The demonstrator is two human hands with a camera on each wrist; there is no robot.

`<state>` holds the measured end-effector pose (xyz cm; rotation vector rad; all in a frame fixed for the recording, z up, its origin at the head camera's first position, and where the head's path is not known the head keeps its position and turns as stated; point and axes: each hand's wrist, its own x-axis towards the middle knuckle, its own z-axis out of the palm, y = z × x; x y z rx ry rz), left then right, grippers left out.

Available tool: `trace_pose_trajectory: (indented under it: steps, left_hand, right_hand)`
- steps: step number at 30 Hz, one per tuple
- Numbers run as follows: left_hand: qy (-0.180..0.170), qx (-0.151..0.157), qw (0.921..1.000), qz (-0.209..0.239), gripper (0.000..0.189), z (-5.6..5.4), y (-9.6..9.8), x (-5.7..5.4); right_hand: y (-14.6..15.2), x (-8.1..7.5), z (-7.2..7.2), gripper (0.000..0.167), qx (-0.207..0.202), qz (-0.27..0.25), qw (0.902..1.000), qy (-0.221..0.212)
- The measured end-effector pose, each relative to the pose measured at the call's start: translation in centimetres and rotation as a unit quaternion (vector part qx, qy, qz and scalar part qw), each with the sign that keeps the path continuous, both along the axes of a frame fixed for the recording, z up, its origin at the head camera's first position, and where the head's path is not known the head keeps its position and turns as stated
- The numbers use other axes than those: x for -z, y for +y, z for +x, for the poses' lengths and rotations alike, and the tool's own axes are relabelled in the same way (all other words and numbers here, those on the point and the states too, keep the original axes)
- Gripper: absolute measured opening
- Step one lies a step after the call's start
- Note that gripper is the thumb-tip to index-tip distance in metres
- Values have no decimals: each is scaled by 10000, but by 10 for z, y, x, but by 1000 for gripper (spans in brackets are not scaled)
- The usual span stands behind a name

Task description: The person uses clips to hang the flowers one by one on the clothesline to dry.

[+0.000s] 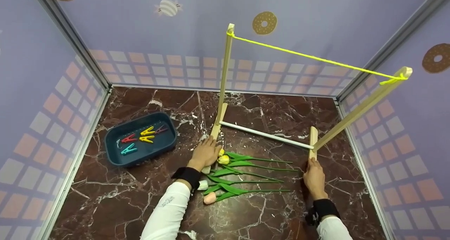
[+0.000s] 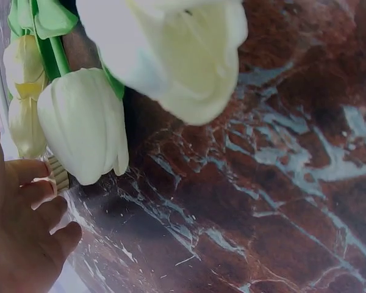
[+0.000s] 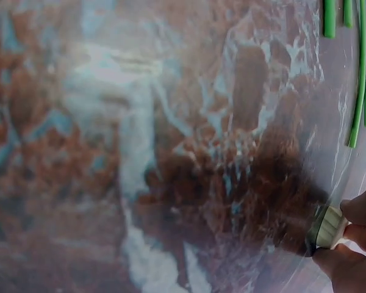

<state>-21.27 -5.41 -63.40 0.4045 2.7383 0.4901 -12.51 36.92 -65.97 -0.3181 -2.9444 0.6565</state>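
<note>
A wooden stand (image 1: 355, 118) has two uprights on flat feet, a white rod (image 1: 265, 134) low between them and a yellow cord (image 1: 313, 57) strung between the tops. My left hand (image 1: 205, 151) grips the near end of the left foot (image 1: 216, 129), its fingers bent against the wood. The near end of the right foot (image 3: 330, 227) is pinched by my right hand (image 1: 314, 178), thumb and fingers on either side. Artificial tulips lie beside my left hand: yellow (image 1: 223, 159), white (image 2: 84, 125) and pink (image 1: 210, 197), their green stems pointing right.
On the left, a dark blue basin (image 1: 114, 155) holds several clothespins, among them red (image 1: 129, 138), yellow (image 1: 147, 131) and teal (image 1: 128, 149). Patterned purple walls (image 1: 197, 25) enclose the marbled surface (image 1: 105, 197) at the back and both sides.
</note>
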Motion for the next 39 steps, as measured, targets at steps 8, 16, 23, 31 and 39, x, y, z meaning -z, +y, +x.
trace_pose_trajectory:
  steps: [8, 16, 23, 31, 39]
  left_hand:
    - [86, -92, 9999, 102, 61, 9, -8, -4]
    - [186, -342, 9992, 60, 58, 15, -22, -2]
    - [358, -500, 9980, 146, 55, 23, -30, -1]
    - [482, -601, 9969, 129, 54, 35, -42, 0]
    - [624, -998, 9922, 402, 52, 48, -53, 2]
  right_hand:
    - [-10, 0, -3, 42, -171, 182, 9996, 102]
    - [-22, -4, -13, 39, -444, 249, 9987, 89]
    - [-27, -2, -19, 36, -611, 190, 9971, 423]
    - [-34, 1, -21, 39, -662, 104, 9977, -119]
    - [-41, 2, -22, 36, -820, 70, 9962, 302]
